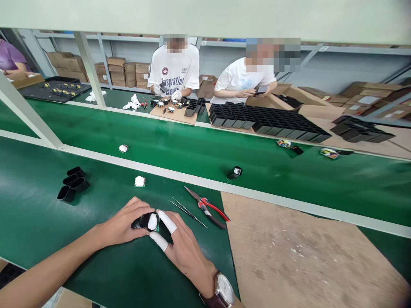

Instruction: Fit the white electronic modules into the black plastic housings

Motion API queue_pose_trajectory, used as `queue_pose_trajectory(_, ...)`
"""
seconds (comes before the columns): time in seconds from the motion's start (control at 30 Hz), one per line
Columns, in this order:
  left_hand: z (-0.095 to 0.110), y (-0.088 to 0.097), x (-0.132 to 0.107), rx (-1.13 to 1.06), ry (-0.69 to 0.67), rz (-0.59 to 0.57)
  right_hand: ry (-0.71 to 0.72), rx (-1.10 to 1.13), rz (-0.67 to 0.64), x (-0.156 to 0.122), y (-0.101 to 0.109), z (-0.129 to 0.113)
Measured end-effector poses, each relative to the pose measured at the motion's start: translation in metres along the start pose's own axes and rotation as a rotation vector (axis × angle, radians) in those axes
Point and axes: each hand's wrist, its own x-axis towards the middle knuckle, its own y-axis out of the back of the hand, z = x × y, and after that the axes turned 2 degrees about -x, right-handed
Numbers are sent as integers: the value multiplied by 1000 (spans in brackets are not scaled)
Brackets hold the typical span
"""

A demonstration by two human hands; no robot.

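Note:
My left hand (136,221) grips a black plastic housing (145,220) that lies on its side on the green bench. A small circuit board with white filler (153,222) sticks part way out of the housing's open end. White finger cots cover the thumb and forefinger of my right hand (180,237), which pinch the board at its edges. Beyond my hands lie tweezers (189,211) and red-handled long-nose pliers (207,206). Another white-topped board (140,182) rests on the bench past my left hand.
Several black housings (72,184) stand at the left. A wooden board (305,252) covers the bench at the right. Past a pale rail (180,172), a green belt (180,147) carries a filled housing (235,172) and boards. Co-workers (175,70) sit opposite, near rows of black housings (266,122).

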Motion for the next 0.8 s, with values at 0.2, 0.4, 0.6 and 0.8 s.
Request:
queue_pose_trajectory(0.2, -1, -1, 0, -100, 40, -42, 76, -8, 105, -2, -2, 2)
queue_pose_trajectory(0.4, -6, -5, -5, -149, 83, -26, 45, -81, -16, 2, -4, -5)
queue_pose_trajectory(0.6, -9, 17, 2, -177, 158, -131, 21, 8, 54, 1, -18, -2)
queue_pose_trajectory(0.8, -43, 86, 69, 70, 192, 102, -12, 101, 100, 0, -22, -1)
